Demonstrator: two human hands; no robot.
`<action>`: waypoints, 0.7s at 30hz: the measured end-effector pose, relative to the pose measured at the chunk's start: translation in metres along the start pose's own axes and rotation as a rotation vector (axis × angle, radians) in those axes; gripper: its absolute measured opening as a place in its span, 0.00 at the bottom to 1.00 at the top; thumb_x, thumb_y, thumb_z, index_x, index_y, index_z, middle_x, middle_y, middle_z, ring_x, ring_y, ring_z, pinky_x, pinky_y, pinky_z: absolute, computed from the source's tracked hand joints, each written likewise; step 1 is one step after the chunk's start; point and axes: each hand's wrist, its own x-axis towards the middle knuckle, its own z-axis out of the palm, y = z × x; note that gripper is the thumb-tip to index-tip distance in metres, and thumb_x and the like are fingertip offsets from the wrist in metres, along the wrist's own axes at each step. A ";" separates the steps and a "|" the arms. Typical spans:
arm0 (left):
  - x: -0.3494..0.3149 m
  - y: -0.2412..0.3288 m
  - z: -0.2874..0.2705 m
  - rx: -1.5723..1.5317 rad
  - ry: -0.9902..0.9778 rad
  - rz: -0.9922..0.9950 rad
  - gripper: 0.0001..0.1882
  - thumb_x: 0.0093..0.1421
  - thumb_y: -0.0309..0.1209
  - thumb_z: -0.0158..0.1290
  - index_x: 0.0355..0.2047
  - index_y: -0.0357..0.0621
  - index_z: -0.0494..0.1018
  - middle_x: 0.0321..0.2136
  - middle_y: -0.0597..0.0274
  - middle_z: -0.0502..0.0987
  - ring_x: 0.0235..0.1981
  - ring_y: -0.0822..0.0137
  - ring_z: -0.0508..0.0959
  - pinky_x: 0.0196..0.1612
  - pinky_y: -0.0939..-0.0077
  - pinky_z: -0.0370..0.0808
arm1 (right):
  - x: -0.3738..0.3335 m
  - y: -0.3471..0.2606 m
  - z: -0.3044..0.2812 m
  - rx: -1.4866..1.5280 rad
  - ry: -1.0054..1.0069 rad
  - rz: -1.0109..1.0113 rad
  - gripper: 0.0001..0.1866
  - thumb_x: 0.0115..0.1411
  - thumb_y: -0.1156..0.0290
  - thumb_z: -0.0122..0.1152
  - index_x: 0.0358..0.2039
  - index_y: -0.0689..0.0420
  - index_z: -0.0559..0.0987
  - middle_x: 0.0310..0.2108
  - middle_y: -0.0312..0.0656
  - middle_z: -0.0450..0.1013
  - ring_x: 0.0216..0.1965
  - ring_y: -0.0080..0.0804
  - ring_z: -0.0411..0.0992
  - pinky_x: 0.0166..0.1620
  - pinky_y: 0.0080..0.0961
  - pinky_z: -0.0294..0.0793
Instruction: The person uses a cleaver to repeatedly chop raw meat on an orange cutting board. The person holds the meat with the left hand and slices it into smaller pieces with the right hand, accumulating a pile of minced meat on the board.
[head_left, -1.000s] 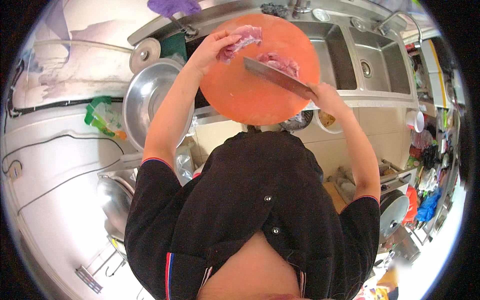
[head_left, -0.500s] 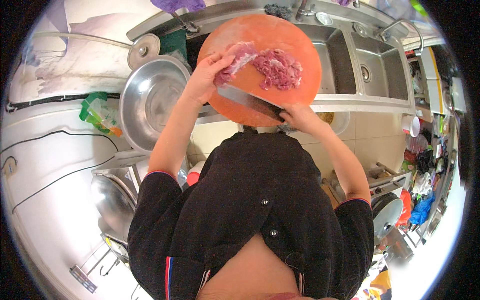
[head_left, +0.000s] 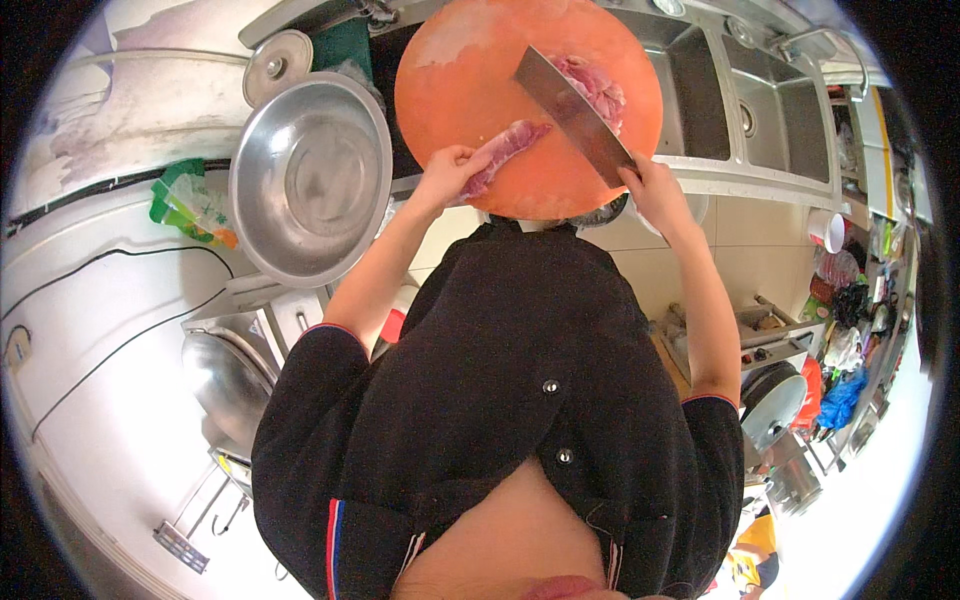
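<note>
A round orange cutting board (head_left: 450, 90) lies in front of me. My left hand (head_left: 446, 178) grips the near end of a strip of raw meat (head_left: 510, 148), which stretches across the board toward the middle. In my right hand (head_left: 656, 192) is the handle of a cleaver (head_left: 574, 112), its broad blade pointing up and left over the board. Behind the blade sits a pile of sliced raw meat (head_left: 598, 90), partly hidden by it. The blade is apart from the strip.
A large steel bowl (head_left: 310, 180) stands left of the board, with a round lid (head_left: 278, 68) behind it. Two steel sinks (head_left: 780, 120) are at the right. A white bowl, mostly hidden, is below the board's right edge. Shelves with clutter (head_left: 850, 310) line the far right.
The cleaver has swung from lying low near the left hand to standing between the strip and the pile. My left hand has drawn the strip nearer, away from the pile. The view has shifted.
</note>
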 end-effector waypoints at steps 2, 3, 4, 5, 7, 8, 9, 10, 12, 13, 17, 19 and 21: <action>-0.003 0.003 -0.002 0.237 0.034 0.092 0.18 0.60 0.41 0.56 0.38 0.35 0.75 0.29 0.58 0.79 0.24 0.66 0.78 0.29 0.73 0.76 | -0.004 -0.006 -0.002 -0.045 -0.012 -0.006 0.10 0.61 0.66 0.53 0.37 0.60 0.74 0.27 0.56 0.75 0.33 0.57 0.73 0.37 0.48 0.71; -0.005 0.005 -0.003 0.356 0.050 0.139 0.19 0.60 0.42 0.56 0.38 0.35 0.75 0.29 0.57 0.79 0.23 0.63 0.78 0.29 0.71 0.76 | -0.006 -0.008 -0.002 -0.067 -0.018 -0.009 0.10 0.61 0.66 0.52 0.36 0.60 0.73 0.26 0.56 0.75 0.32 0.58 0.74 0.36 0.48 0.71; -0.014 0.022 0.001 0.582 0.125 0.133 0.19 0.58 0.42 0.58 0.37 0.36 0.76 0.29 0.56 0.79 0.26 0.61 0.79 0.31 0.70 0.76 | -0.011 -0.008 -0.002 -0.128 -0.013 0.006 0.10 0.61 0.66 0.52 0.36 0.59 0.73 0.25 0.56 0.74 0.31 0.58 0.73 0.36 0.49 0.71; -0.029 0.047 0.009 0.808 0.200 0.127 0.20 0.55 0.43 0.59 0.36 0.36 0.76 0.29 0.55 0.79 0.28 0.60 0.79 0.34 0.68 0.76 | -0.015 -0.007 0.000 -0.188 -0.010 0.022 0.09 0.62 0.65 0.51 0.36 0.58 0.72 0.25 0.56 0.74 0.31 0.58 0.73 0.35 0.50 0.71; -0.035 0.060 0.017 1.023 0.361 0.397 0.18 0.53 0.40 0.59 0.35 0.37 0.77 0.31 0.54 0.78 0.34 0.57 0.78 0.38 0.67 0.75 | -0.023 -0.010 0.003 -0.242 -0.001 0.026 0.09 0.62 0.65 0.50 0.36 0.57 0.71 0.24 0.56 0.74 0.29 0.59 0.73 0.33 0.52 0.71; -0.030 0.057 0.021 0.998 0.430 0.679 0.15 0.53 0.38 0.58 0.34 0.38 0.77 0.34 0.54 0.78 0.37 0.56 0.77 0.41 0.66 0.75 | -0.028 -0.014 0.005 -0.238 0.008 0.026 0.09 0.62 0.64 0.50 0.37 0.57 0.71 0.23 0.57 0.73 0.29 0.59 0.73 0.32 0.52 0.71; -0.024 0.054 0.025 0.956 0.494 0.961 0.13 0.52 0.35 0.57 0.34 0.38 0.77 0.36 0.54 0.78 0.41 0.55 0.77 0.43 0.66 0.75 | -0.032 -0.016 0.006 -0.235 0.018 0.027 0.09 0.63 0.64 0.50 0.37 0.56 0.71 0.23 0.57 0.73 0.28 0.59 0.73 0.32 0.53 0.71; -0.014 0.049 0.034 0.940 0.430 1.053 0.12 0.52 0.33 0.55 0.33 0.39 0.77 0.37 0.55 0.77 0.42 0.56 0.76 0.44 0.66 0.74 | -0.036 -0.017 0.008 -0.229 0.028 0.033 0.09 0.63 0.64 0.50 0.37 0.56 0.71 0.23 0.56 0.73 0.28 0.59 0.73 0.31 0.53 0.71; 0.013 0.038 0.043 0.920 0.309 1.227 0.10 0.51 0.28 0.52 0.33 0.39 0.78 0.40 0.58 0.76 0.46 0.59 0.74 0.47 0.67 0.73 | -0.042 -0.020 0.015 -0.205 0.047 0.029 0.10 0.63 0.63 0.50 0.38 0.56 0.71 0.22 0.56 0.73 0.28 0.58 0.73 0.31 0.52 0.71; 0.026 0.027 0.044 0.907 0.272 1.252 0.11 0.51 0.27 0.51 0.34 0.39 0.77 0.38 0.59 0.76 0.43 0.59 0.74 0.46 0.66 0.73 | -0.046 -0.026 0.015 -0.199 0.034 0.056 0.09 0.63 0.64 0.50 0.39 0.56 0.71 0.23 0.56 0.73 0.28 0.58 0.73 0.31 0.52 0.70; 0.030 0.031 0.045 0.890 0.213 1.220 0.10 0.50 0.27 0.53 0.33 0.39 0.77 0.37 0.60 0.76 0.42 0.59 0.74 0.46 0.66 0.73 | -0.059 -0.047 0.007 -0.172 0.026 0.113 0.09 0.63 0.67 0.51 0.40 0.57 0.71 0.23 0.56 0.72 0.29 0.58 0.72 0.31 0.50 0.68; 0.028 0.031 0.043 0.895 0.245 1.191 0.09 0.50 0.28 0.55 0.33 0.39 0.77 0.37 0.61 0.76 0.42 0.59 0.74 0.45 0.66 0.73 | -0.062 -0.050 0.007 -0.149 0.021 0.098 0.08 0.63 0.67 0.50 0.39 0.57 0.70 0.22 0.55 0.72 0.28 0.58 0.71 0.31 0.50 0.68; 0.031 0.029 0.041 0.856 0.242 1.183 0.09 0.50 0.28 0.56 0.32 0.40 0.77 0.37 0.61 0.76 0.41 0.58 0.73 0.45 0.66 0.73 | -0.065 -0.052 0.009 -0.123 0.011 0.073 0.07 0.63 0.67 0.50 0.37 0.57 0.70 0.22 0.54 0.72 0.28 0.58 0.71 0.30 0.50 0.68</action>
